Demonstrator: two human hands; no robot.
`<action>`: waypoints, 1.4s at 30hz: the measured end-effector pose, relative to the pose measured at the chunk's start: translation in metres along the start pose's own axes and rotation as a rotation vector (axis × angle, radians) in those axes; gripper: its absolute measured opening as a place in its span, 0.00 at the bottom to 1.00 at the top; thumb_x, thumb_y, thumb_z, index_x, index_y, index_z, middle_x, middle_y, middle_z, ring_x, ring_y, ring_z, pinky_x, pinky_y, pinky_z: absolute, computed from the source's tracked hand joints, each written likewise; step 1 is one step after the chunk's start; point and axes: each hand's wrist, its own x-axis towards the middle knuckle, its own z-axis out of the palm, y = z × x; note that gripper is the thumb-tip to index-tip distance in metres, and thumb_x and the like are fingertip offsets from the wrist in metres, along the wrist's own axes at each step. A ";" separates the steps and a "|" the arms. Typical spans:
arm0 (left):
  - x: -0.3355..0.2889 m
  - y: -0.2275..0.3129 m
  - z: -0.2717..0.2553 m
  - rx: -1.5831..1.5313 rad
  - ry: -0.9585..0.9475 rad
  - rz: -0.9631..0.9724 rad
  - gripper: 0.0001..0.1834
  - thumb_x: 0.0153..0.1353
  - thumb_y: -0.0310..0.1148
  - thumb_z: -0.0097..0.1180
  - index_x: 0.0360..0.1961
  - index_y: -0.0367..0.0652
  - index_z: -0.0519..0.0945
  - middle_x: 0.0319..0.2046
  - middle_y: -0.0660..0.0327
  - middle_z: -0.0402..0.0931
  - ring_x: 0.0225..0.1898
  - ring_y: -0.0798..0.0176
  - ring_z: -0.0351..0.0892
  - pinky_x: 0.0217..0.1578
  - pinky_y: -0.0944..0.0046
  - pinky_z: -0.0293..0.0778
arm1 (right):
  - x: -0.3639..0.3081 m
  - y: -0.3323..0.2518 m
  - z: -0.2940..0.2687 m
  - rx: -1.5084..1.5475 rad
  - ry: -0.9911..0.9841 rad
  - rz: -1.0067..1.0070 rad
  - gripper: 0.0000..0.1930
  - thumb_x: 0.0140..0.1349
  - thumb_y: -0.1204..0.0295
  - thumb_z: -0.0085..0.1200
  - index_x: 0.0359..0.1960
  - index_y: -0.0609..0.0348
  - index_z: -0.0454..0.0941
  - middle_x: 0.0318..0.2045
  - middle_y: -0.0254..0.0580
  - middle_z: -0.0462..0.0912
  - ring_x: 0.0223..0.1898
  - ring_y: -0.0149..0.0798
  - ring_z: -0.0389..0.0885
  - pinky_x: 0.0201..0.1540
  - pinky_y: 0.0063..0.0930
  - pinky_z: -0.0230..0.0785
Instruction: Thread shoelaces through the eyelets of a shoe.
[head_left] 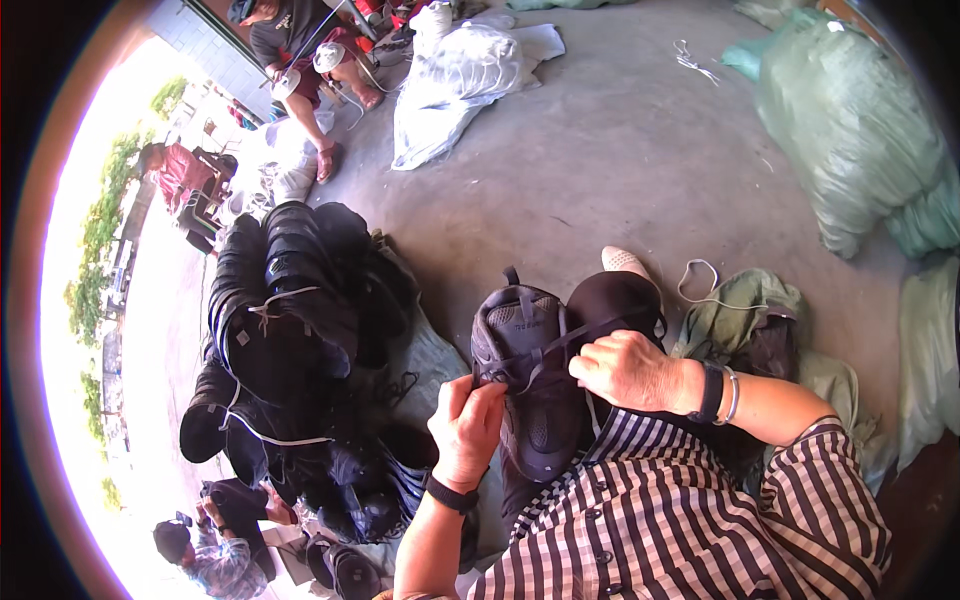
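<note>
Both hands [545, 395] on dark shoe [530, 380]

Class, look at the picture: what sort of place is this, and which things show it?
Probably an open-sided workshop for bundling shoe parts: a bare concrete floor, tied black bundles, big stuffed sacks, and both hands tying cord around a shoe sole.

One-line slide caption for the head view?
Both hands, left hand and right hand, tie a cord around dark shoes beside bundled shoe stacks.

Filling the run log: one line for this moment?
left hand: pinching string | right hand: on black shoes | bundled shoe stacks: left on floor
</note>
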 end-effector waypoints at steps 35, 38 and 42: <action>0.007 0.006 0.022 -0.480 0.042 -0.433 0.20 0.47 0.24 0.61 0.44 0.42 0.73 0.38 0.62 0.60 0.29 0.72 0.58 0.30 0.72 0.61 | -0.017 0.088 -0.038 1.431 0.292 1.088 0.06 0.60 0.71 0.53 0.34 0.59 0.78 0.21 0.27 0.73 0.17 0.17 0.64 0.15 0.10 0.52; -0.005 0.009 0.020 -0.436 0.040 -0.448 0.21 0.48 0.24 0.61 0.45 0.41 0.72 0.38 0.61 0.60 0.27 0.71 0.58 0.30 0.72 0.61 | -0.021 0.083 -0.038 1.126 0.431 0.978 0.07 0.62 0.74 0.50 0.36 0.64 0.78 0.23 0.33 0.77 0.16 0.21 0.68 0.16 0.13 0.59; -0.008 0.007 0.024 -0.560 0.092 -0.554 0.16 0.53 0.26 0.62 0.42 0.40 0.72 0.34 0.65 0.64 0.28 0.74 0.61 0.32 0.74 0.63 | -0.015 0.050 -0.038 0.557 0.531 0.631 0.07 0.61 0.75 0.52 0.40 0.63 0.78 0.28 0.35 0.80 0.27 0.25 0.76 0.28 0.17 0.69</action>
